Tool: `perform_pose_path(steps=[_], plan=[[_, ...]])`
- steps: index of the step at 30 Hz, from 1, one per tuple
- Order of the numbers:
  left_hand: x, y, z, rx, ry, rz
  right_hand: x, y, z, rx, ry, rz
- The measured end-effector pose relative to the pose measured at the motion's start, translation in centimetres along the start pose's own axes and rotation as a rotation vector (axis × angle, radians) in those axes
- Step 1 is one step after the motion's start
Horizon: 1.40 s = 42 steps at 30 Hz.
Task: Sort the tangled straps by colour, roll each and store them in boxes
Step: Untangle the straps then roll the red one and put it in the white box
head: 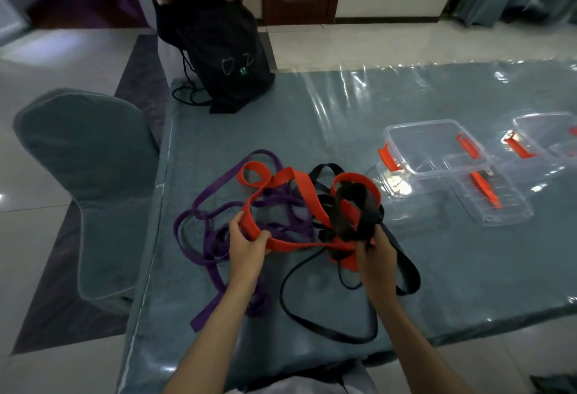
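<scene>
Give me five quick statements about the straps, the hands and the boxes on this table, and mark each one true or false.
1. The left hand holds the orange strap. True.
2. The right hand is empty and flat on the table. False: it grips a bunch of black strap with orange strap running through it.
3. The purple strap is already rolled up. False: it lies in loose loops, tangled with the others.
4. The clear boxes hold no straps. True.
5. The black drawstring bag stands at the near edge of the table. False: it stands at the far corner, held by another person.
</scene>
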<state>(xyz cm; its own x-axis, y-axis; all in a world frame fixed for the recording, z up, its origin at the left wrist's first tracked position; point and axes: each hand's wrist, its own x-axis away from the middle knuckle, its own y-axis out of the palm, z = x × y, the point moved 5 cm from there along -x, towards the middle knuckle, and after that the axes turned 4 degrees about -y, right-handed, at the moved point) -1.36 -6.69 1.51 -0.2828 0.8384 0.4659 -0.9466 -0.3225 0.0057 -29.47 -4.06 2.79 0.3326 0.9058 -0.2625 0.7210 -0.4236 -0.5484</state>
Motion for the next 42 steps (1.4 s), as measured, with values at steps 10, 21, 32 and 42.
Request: perform_pose_path(steps=[10,21,32,42], plan=[[-2.5,0.1,0.2,0.162,-0.045,0.070,4.2,2.0,1.3,0.393,-0.673,-0.365],[-4.6,1.3,1.1,0.426,-0.190,0.075,8.8,4.5,5.5,0.309,-0.566,-0.712],[-5.9,2.7,-0.7,0.297,-0.211,-0.047,-1.8,2.4,7.0,0.504,-0.119,-0.439],[-8.5,7.3,0.3,-0.030,-0.294,-0.226,-8.5,4.1,7.4,0.381,0.131,-0.448]])
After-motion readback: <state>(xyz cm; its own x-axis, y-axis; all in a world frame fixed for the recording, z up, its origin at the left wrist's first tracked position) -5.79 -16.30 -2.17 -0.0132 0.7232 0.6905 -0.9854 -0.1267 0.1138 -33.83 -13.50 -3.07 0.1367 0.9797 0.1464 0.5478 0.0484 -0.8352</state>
